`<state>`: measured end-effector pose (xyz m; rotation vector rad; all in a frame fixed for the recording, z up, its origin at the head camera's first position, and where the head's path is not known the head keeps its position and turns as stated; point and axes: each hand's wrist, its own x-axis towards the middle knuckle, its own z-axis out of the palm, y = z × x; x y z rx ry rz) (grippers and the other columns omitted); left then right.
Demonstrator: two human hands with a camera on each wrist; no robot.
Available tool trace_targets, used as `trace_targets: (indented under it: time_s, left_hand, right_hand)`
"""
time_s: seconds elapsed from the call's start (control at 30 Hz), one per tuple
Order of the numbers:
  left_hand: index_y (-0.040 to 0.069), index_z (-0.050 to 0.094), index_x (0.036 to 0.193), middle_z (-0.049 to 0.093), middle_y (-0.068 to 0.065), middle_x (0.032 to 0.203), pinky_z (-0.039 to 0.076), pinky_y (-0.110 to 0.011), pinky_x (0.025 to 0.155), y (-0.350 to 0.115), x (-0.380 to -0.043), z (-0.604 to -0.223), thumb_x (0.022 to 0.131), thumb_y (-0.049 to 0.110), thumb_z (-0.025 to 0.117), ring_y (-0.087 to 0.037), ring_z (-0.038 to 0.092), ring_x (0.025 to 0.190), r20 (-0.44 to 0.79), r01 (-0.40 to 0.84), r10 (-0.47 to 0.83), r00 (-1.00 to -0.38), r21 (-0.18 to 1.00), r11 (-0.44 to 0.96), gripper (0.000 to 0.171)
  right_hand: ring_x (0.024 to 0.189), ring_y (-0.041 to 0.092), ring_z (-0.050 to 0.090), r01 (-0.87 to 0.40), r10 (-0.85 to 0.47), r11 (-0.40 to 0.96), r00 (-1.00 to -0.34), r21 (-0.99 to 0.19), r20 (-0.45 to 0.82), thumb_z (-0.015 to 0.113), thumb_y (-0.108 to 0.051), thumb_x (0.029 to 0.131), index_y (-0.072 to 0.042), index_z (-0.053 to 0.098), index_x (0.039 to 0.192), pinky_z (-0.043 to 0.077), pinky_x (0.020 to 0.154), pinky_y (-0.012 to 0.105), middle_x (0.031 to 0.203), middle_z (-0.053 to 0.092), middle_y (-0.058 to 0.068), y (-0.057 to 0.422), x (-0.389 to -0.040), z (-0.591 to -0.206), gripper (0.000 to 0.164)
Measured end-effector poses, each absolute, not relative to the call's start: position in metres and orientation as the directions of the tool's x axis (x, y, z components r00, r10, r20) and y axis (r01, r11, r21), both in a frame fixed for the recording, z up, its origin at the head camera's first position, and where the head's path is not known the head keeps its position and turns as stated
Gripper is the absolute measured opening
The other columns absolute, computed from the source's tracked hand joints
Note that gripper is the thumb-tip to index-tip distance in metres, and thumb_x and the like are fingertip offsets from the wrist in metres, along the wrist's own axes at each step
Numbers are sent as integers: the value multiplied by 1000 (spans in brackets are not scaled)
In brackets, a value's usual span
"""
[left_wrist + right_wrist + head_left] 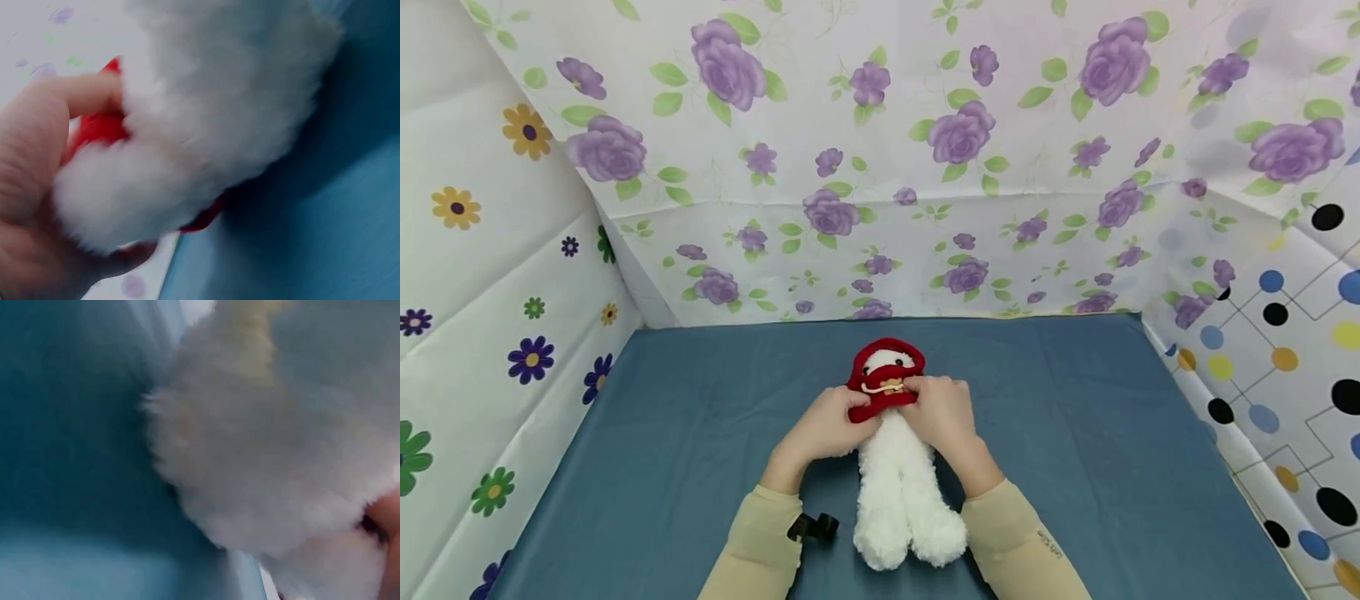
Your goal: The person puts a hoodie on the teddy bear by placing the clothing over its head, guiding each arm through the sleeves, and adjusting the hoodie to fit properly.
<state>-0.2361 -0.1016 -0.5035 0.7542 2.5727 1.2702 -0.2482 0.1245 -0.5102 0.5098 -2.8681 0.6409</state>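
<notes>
A white fluffy plush toy (898, 492) lies on its back with its legs toward me. Around its head is a red hood (859, 367), with a tan fastener (892, 385) and a cream cord across the front below the eyes. My left hand (829, 427) pinches the hood's lower left edge between thumb and fingers. On the other side, my right hand (942, 415) pinches the red cloth beside the fastener. In the left wrist view, white fur (219, 81) hides part of the fingers. Fur nearly covers the right wrist view, leaving only a sliver of hand (389, 519).
Blue cloth (700, 467) covers the table. A flowered sheet (895, 242) stands at the back, with patterned sheets on the left (482, 333) and right (1285, 400). A black wrist mount (816, 527) sticks out from the left sleeve, beside the toy's legs.
</notes>
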Motion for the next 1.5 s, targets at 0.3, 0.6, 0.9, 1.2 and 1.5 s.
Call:
trace_targets:
  time_s: [0.3,0.6,0.9,1.2,1.5]
  left_hand:
    - [10,67,111,60,2,96,47,-41,78,-122,-230,-498,87,9,75,-20,52,90,-44,378,520,-853,635,674,25]
    - [6,72,118,70,-5,100,53,-48,83,-104,-229,-506,87,11,81,-20,59,86,-14,320,388,-922,535,781,33]
    - [1,67,97,37,3,54,30,-29,50,-90,-233,-522,93,5,68,-11,27,46,95,241,239,-966,657,714,6]
    - [14,46,66,37,3,56,31,-30,50,-89,-236,-525,90,9,73,-13,33,50,141,159,86,-986,661,734,37]
    - [8,61,101,58,-3,88,44,-38,72,-119,-241,-515,89,7,76,-19,49,75,26,250,337,-941,723,644,20]
  right_hand:
    - [98,15,62,-383,-594,607,-800,-697,-77,76,-17,98,-16,72,132,55,83,38,121,70,-3,178,-254,-488,34]
    - [92,13,61,-486,-567,705,-824,-516,2,77,-17,96,-14,70,126,55,84,38,114,69,-3,171,-245,-503,31]
    - [81,17,47,-515,-541,733,-837,-443,79,70,-16,104,-22,57,98,38,75,42,78,48,-8,171,-251,-519,16]
    - [91,20,54,-499,-472,788,-866,-359,166,77,-11,101,-19,63,100,37,80,45,88,58,-4,163,-253,-520,15]
    - [115,26,59,-435,-481,738,-876,-516,50,71,-8,104,-15,64,126,44,90,53,121,65,2,170,-251,-516,24]
